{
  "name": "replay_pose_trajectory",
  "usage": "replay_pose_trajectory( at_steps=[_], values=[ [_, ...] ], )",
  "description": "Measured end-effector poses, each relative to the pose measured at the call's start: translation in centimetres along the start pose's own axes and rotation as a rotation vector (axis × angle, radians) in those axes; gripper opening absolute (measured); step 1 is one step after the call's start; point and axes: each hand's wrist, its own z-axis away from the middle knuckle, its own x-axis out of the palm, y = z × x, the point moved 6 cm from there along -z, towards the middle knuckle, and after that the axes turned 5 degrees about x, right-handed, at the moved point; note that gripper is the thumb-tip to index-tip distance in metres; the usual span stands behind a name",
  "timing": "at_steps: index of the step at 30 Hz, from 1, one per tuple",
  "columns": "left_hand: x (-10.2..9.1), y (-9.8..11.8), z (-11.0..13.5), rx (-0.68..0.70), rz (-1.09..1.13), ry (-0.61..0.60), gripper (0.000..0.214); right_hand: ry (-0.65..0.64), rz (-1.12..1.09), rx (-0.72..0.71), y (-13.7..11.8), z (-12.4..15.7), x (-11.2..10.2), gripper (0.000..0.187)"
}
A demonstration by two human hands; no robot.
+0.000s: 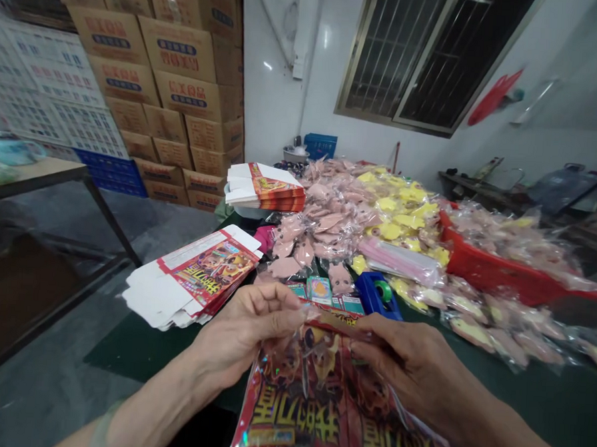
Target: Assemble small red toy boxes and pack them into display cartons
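Observation:
Glossy red printed packaging [293, 410] with yellow characters and cartoon figures lies before me at the table's front edge. At its top edge my left hand [257, 328] is closed, thumb and fingers pinched on the packaging. My right hand [401, 356] grips the upper right part with bent fingers, its thumb side toward the left hand. Just beyond the hands are small printed cards [320, 290] and a blue tape dispenser [379, 296] with a green roll. Flat red-and-white printed boxes [211, 269] are stacked to the left of my left hand.
Pink bagged animal-shaped pieces [329, 208] and yellow ones [397, 208] are heaped across the table. A red basket [496, 267] at the right holds more. Another flat box stack [265, 187] stands behind. Cartons [182, 57] are piled by the wall, and a side table [35, 173] stands left.

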Motion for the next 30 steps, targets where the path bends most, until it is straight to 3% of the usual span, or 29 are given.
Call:
replay_pose_trajectory(
  at_steps=[8,11,13,16,18,19,21,23,25,30],
  values=[
    [-1.1,0.3,-0.1,0.167,0.059,0.158,0.022,-0.059,-0.169,0.098,2.5,0.0,0.8,0.013],
    [-1.1,-0.2,-0.1,0.168,0.041,0.168,0.022,-0.066,-0.022,0.134,3.9,0.1,0.8,0.013],
    [-1.0,-0.6,-0.1,0.175,0.016,0.176,0.021,0.082,0.208,0.133,3.8,0.0,-0.5,0.008],
    [-0.6,-1.1,-0.1,0.163,-0.066,0.191,0.021,0.458,0.477,0.006,0.2,0.0,-3.4,0.016],
    [-0.3,-1.4,-0.1,0.151,-0.115,0.199,0.023,0.601,0.455,-0.107,-3.2,-0.3,-4.3,0.020],
    [-0.2,-1.4,-0.1,0.155,-0.128,0.199,0.024,0.610,0.399,-0.138,-4.5,-0.6,-4.3,0.019],
    [-0.1,-1.3,0.0,0.192,-0.125,0.190,0.023,0.503,0.257,-0.134,-5.9,-1.9,-3.4,0.014],
    [-0.2,-1.0,0.1,0.229,-0.092,0.174,0.021,0.303,0.084,-0.065,-5.7,-3.3,-1.7,0.007],
    [-0.3,-0.7,0.4,0.244,-0.064,0.169,0.022,0.167,-0.094,0.003,-4.9,-4.2,-0.2,0.017],
    [-0.4,0.0,1.2,0.242,-0.147,0.112,0.017,0.164,-0.284,0.020,-3.3,-4.5,0.9,0.024]
  ],
)
